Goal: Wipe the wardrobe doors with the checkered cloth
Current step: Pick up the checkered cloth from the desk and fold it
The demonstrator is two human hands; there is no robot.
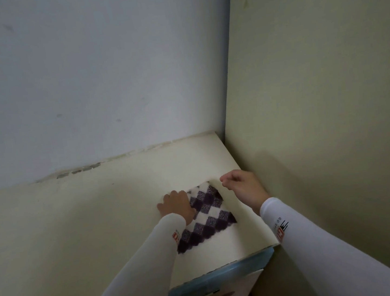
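Note:
The checkered cloth (208, 218), purple and white, lies flat on the cream top of a low cabinet (100, 219). My left hand (176, 206) rests on the cloth's left edge, fingers pressed down on it. My right hand (242, 187) hovers just past the cloth's upper right corner, fingers loosely curled, with nothing visible in them. A tall cream panel (319, 121), likely the wardrobe's side, rises directly to the right of the cabinet. Both arms wear white sleeves.
A pale grey wall (95, 74) stands behind the cabinet, with chipped paint along the joint. The cabinet's front (217, 291) has a light blue edge and a picture on it. A strip of floor shows at the lower right.

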